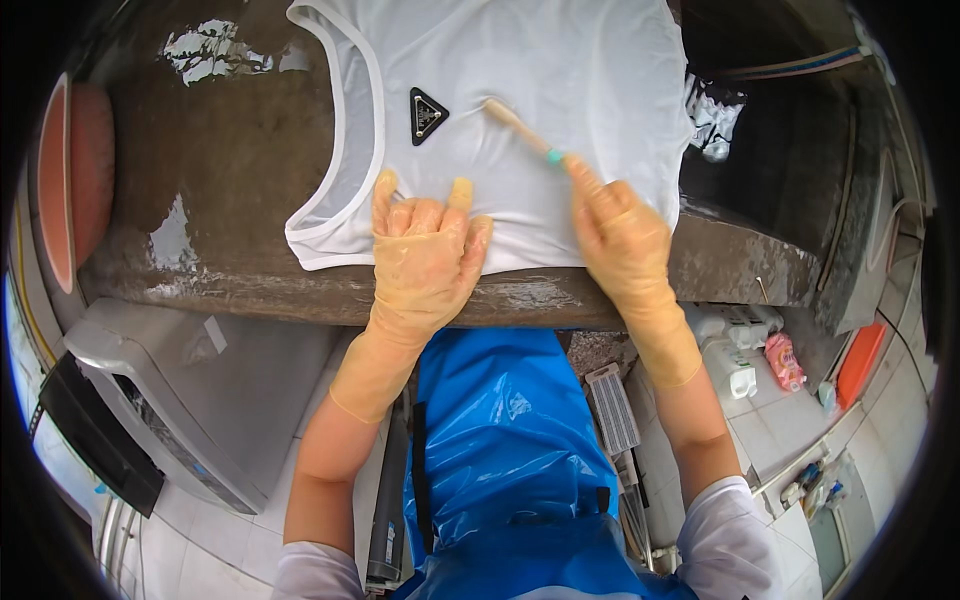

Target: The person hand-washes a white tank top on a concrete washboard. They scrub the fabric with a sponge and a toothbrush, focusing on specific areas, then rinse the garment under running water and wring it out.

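Observation:
A wet white tank top (525, 45) lies spread on a dark, worn slab, its neckline or armhole edge toward the left. A black triangular badge (428, 116) is fixed to its front. My right hand (626, 232), in a thin yellowish glove, grips a slim brush (517, 126) with a pale end and a green band. The brush's far tip meets the fabric right of the badge; motion blurs it. Below the badge, my left hand (424, 251), gloved alike, presses on the cloth. Two of its fingers are curled, while the others are spread.
On the slab (225, 150), a pink basin (75, 180) stands at far left, tilted in view. A dark sink basin (772, 165) with a hose (795, 64) is at right. Below are a grey appliance (202, 390), white jugs (727, 367) and a pink pouch (784, 361).

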`<action>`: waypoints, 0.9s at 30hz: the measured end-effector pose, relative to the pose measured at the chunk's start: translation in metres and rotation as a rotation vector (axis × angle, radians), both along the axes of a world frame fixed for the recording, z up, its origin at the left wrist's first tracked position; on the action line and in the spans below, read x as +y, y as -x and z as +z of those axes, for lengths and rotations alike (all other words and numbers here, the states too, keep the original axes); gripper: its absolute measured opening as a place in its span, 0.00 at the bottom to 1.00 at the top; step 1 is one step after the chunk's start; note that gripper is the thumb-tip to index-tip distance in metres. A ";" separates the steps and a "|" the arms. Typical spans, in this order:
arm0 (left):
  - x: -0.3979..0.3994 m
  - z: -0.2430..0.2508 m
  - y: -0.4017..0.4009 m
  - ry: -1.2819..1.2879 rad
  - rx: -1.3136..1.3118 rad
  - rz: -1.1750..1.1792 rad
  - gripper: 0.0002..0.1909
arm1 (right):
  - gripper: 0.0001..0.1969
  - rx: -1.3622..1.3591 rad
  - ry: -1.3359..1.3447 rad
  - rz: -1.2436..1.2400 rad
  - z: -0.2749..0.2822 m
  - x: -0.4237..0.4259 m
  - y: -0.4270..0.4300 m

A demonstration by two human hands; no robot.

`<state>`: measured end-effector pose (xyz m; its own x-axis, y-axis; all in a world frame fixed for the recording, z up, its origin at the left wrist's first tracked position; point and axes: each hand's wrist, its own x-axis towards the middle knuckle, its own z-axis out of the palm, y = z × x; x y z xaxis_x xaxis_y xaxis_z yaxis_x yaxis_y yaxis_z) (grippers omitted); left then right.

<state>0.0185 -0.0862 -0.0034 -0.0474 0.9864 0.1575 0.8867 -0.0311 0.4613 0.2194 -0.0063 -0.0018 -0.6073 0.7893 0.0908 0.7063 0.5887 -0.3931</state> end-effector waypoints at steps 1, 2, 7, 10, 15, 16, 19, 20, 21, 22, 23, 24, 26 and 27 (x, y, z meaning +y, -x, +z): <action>0.000 0.000 0.000 -0.022 -0.004 -0.003 0.21 | 0.25 0.006 0.012 -0.037 0.004 0.001 0.001; -0.001 0.001 0.000 -0.022 -0.001 -0.002 0.21 | 0.25 0.012 0.025 -0.074 0.006 0.001 0.001; 0.001 0.002 0.000 0.012 -0.004 -0.009 0.20 | 0.26 0.001 -0.012 -0.038 0.003 0.001 -0.001; 0.001 0.003 -0.001 0.013 0.020 0.007 0.20 | 0.25 0.025 -0.070 0.026 -0.001 -0.011 0.004; 0.000 0.001 0.000 -0.004 0.021 -0.011 0.20 | 0.23 0.037 -0.041 -0.031 0.004 -0.008 0.006; 0.000 0.001 0.000 -0.001 0.016 -0.006 0.20 | 0.23 0.012 -0.027 -0.017 0.002 -0.008 0.003; 0.000 -0.001 0.000 -0.005 0.023 -0.019 0.21 | 0.24 -0.015 -0.017 -0.033 0.004 -0.005 -0.001; 0.000 0.000 -0.001 -0.005 0.023 -0.023 0.21 | 0.25 -0.017 -0.022 -0.059 0.005 -0.005 -0.002; 0.000 0.000 -0.001 0.004 0.023 -0.012 0.21 | 0.25 -0.019 -0.023 -0.064 0.004 -0.008 -0.001; 0.000 0.000 -0.001 0.012 0.022 -0.002 0.21 | 0.25 -0.011 -0.026 -0.018 0.001 -0.012 0.001; 0.001 -0.001 -0.002 0.010 0.019 -0.007 0.21 | 0.25 -0.003 -0.028 0.028 0.000 -0.014 0.002; 0.000 -0.001 -0.002 0.000 0.028 -0.009 0.20 | 0.25 -0.011 -0.015 -0.062 0.002 -0.007 -0.002; -0.001 0.000 -0.001 -0.007 0.040 -0.011 0.20 | 0.23 0.012 0.027 -0.197 0.011 0.000 0.000; 0.000 0.000 -0.002 -0.004 0.035 -0.007 0.20 | 0.23 0.011 0.026 -0.201 0.009 -0.006 0.002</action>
<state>0.0201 -0.0858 -0.0032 -0.0347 0.9860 0.1631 0.9020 -0.0393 0.4299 0.2176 -0.0126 0.0074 -0.4364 0.8967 0.0742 0.8043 0.4258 -0.4146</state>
